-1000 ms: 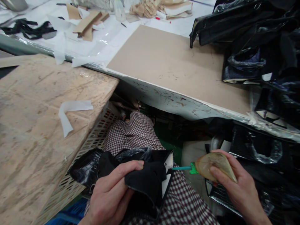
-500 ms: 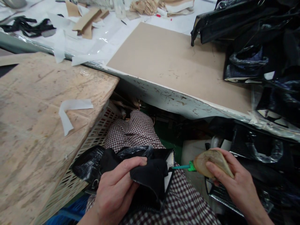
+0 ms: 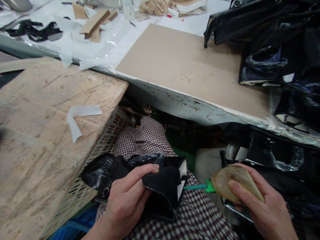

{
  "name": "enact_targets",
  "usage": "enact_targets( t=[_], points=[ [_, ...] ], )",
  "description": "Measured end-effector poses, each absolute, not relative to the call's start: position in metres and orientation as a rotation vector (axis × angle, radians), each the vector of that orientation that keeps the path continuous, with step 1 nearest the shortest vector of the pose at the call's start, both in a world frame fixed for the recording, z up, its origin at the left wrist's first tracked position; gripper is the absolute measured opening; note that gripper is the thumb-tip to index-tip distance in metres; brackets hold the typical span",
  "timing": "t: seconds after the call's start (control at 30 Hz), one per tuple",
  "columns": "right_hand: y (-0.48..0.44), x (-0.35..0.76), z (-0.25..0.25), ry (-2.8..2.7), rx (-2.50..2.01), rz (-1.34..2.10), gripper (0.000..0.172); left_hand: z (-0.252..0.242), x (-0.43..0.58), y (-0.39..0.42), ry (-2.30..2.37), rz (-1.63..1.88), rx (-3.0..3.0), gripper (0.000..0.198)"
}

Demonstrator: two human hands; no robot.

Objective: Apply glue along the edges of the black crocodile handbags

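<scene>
On my lap lies a black bag piece [image 3: 160, 183] with a glossy crocodile-textured part and a pale inner edge on its right side. My left hand [image 3: 130, 191] is closed on its black lining, thumb on top. A glue bottle [image 3: 233, 183], yellowish and squeezable with a green collar and thin teal nozzle, is gripped in my right hand [image 3: 262, 201]. The nozzle tip [image 3: 186, 188] points left, at the pale edge of the bag piece; whether it touches I cannot tell.
A worn board [image 3: 45, 133] with a white paper strip [image 3: 77, 116] on it stands left, over a cream plastic basket [image 3: 100, 150]. Ahead is a worktable with a beige board [image 3: 190, 63]. Black bags [image 3: 270, 50] pile up at right, with more below.
My right hand has moved slightly right and down with the glue bottle, its nozzle tip lower along the pale edge. My left hand keeps its hold on the bag piece.
</scene>
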State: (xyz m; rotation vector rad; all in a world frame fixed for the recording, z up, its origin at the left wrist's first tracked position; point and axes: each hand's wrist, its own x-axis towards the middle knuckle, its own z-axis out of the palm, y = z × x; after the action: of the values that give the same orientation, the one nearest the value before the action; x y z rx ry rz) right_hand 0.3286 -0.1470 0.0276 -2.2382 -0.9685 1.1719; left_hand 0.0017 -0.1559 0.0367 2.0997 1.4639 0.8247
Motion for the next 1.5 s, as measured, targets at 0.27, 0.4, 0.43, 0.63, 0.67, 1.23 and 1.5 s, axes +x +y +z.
enact_targets(
  t=[0.27,0.4,0.43,0.63,0.67,1.23,1.5],
  points=[
    [-0.168,0.324,0.029,-0.717,-2.025,1.463,0.068,0.037,0.001,-0.158,1.467,0.807,2.117,0.017],
    [-0.175,0.329,0.027,-0.819,-1.997,1.437,0.060,0.036,0.000,-0.158,1.470,0.803,2.097,0.017],
    [-0.175,0.331,0.026,-0.849,-1.998,1.428,0.059,0.036,0.000,-0.158,1.468,0.807,2.093,0.017],
    [-0.168,0.335,0.018,-0.988,-2.088,1.215,0.061,0.036,0.002,-0.156,1.459,0.812,2.074,0.018],
    [-0.166,0.332,0.019,-0.990,-2.110,1.187,0.061,0.036,0.002,-0.156,1.459,0.816,2.070,0.017],
    [-0.156,0.305,0.033,-0.863,-2.115,1.166,0.058,0.035,0.000,-0.157,1.465,0.816,2.096,0.017],
    [-0.171,0.318,0.019,-0.645,-1.924,1.419,0.064,0.037,0.001,-0.157,1.459,0.837,2.097,0.017]
  ],
)
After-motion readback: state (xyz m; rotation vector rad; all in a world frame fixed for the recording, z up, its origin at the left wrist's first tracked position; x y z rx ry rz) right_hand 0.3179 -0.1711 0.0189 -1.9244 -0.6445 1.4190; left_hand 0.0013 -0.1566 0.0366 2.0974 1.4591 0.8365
